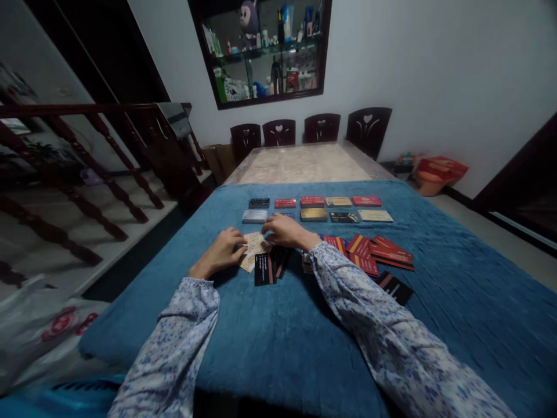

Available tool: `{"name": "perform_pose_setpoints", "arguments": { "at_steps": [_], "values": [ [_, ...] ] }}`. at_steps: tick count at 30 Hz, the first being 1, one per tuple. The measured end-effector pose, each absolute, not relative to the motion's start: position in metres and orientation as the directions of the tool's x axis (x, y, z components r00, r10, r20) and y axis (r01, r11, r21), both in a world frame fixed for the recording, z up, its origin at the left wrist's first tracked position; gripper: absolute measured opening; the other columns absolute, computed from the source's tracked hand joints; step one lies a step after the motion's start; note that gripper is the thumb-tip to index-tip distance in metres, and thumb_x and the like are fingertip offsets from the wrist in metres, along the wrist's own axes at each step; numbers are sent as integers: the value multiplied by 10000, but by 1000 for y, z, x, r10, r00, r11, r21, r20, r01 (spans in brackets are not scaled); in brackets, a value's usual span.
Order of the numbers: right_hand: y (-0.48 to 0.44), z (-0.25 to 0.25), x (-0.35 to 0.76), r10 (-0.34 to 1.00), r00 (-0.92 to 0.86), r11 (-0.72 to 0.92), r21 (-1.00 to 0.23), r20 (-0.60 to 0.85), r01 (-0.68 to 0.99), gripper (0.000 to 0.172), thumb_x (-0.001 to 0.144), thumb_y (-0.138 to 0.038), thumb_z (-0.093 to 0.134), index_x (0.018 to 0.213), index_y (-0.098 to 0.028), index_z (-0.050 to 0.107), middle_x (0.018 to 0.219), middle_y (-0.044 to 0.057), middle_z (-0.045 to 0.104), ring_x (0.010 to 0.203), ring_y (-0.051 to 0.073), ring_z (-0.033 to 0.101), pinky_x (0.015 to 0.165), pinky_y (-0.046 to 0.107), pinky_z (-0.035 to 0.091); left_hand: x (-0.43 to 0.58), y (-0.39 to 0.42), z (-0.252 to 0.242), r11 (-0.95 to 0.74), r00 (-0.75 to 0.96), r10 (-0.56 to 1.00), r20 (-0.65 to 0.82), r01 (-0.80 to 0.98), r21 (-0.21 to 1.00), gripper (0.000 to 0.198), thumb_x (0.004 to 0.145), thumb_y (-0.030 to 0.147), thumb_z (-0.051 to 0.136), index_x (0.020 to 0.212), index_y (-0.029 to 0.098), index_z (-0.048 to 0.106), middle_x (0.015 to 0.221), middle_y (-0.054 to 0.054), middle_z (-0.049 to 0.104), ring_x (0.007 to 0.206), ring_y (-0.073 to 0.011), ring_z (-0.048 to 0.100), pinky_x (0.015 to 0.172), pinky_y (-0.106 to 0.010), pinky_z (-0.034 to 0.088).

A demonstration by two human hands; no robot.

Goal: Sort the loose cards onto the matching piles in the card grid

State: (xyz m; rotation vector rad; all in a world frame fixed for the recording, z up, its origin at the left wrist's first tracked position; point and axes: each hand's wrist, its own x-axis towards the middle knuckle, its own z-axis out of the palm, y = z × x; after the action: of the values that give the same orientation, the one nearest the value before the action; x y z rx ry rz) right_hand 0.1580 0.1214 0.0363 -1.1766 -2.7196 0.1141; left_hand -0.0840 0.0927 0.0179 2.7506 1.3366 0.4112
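Clock positions are taken from the cream cards (256, 242), which lie on the blue cloth (261, 342) between the two hands. The left hand (221, 251) is at nine o'clock, fingers bent against the cards' edge; whether it pinches them cannot be told. The right hand (287, 231) is at two o'clock, fingers curled narrowly at their far side; its grip cannot be confirmed either.

Edges and room: a broad stretch of cloth runs to the near edge at six o'clock, another to the left edge at nine. At twelve, the cloth ends partway along the table (300, 162).

Obstructions: black cards (265, 271) adjoin the cream ones at five o'clock. Card stacks (314, 215) stand in two rows from twelve to two; the right hand partly hides one. Loose red cards (363, 255) spread at three, partly behind the right sleeve (369, 313), with black cards at four. Beyond the table are chairs (322, 128) at one o'clock, a railing (104, 136) at ten and a plastic bag (52, 331) at eight.
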Motion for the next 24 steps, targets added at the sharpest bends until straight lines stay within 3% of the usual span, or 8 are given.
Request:
{"name": "perform_pose_setpoints", "arguments": {
  "at_steps": [8,14,24],
  "values": [
    [122,21,150,667,-742,742,-150,68,653,274,958,-208,602,1200,-203,731,1390,88,667,1104,251,566,884,329,438,-83,84,23,-605,586,796,152,775,182,166,885,317,641,918,201,754,1079,-92,701,1057,-257,598,978,-404,507],
    [126,13,148,631,-775,768,-157,26,620,300,904,-140,620,1163,-229,742,1410,66,671,1091,254,576,906,349,441,-81,82,24,-583,575,812,101,793,179,176,873,349,640,869,199,733,1056,-91,688,1072,-268,594,989,-422,502],
    [132,9,149,607,-794,788,-149,28,597,390,820,-58,624,1169,-189,739,1411,91,670,1047,233,610,887,335,420,-83,84,20,-524,528,848,51,817,240,254,861,378,643,986,185,751,1132,-108,642,1106,-286,602,1008,-430,486]
  ]
}}
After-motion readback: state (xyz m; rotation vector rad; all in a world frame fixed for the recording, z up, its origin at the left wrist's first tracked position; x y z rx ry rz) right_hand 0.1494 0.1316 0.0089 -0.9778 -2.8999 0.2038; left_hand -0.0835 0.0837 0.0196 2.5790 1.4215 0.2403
